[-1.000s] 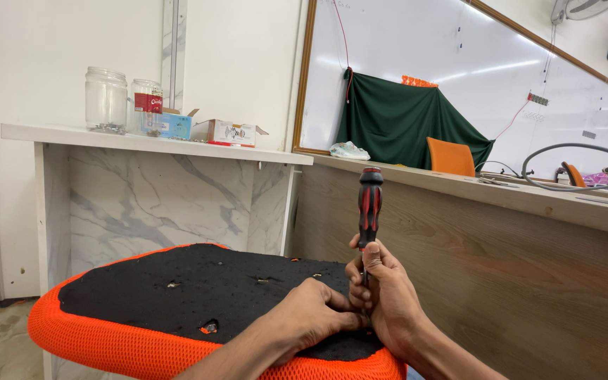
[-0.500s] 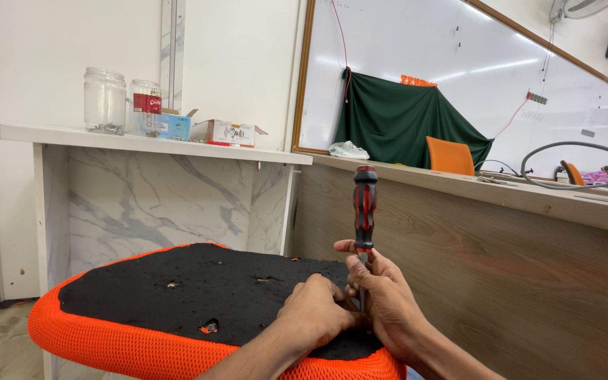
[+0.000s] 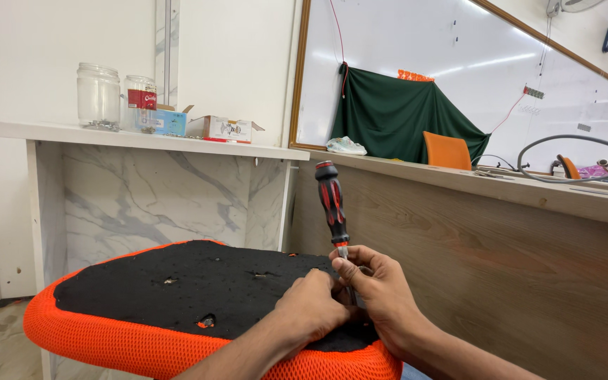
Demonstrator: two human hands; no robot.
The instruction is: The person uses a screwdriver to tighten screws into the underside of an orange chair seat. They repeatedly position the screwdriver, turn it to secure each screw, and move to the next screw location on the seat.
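Note:
An upturned chair seat [image 3: 142,295] lies in front of me, black underside up with an orange mesh rim and several screw holes. A screwdriver [image 3: 332,200] with a red and black handle stands nearly upright at the seat's near right part. My right hand [image 3: 381,292] grips its metal shaft just below the handle. My left hand [image 3: 311,306] is closed beside it, fingertips pinched at the shaft's lower end against the seat. The screwdriver tip is hidden behind my fingers.
A white marble-look counter [image 3: 142,141] behind the seat carries glass jars [image 3: 98,95] and small cardboard boxes [image 3: 226,129]. A long wooden counter [image 3: 501,232] runs along the right, with a whiteboard, a green cloth [image 3: 402,116] and a grey hose [image 3: 571,151] above it.
The screwdriver handle has shifted slightly left and tilted a little. Both hands stay clasped around the shaft at the seat.

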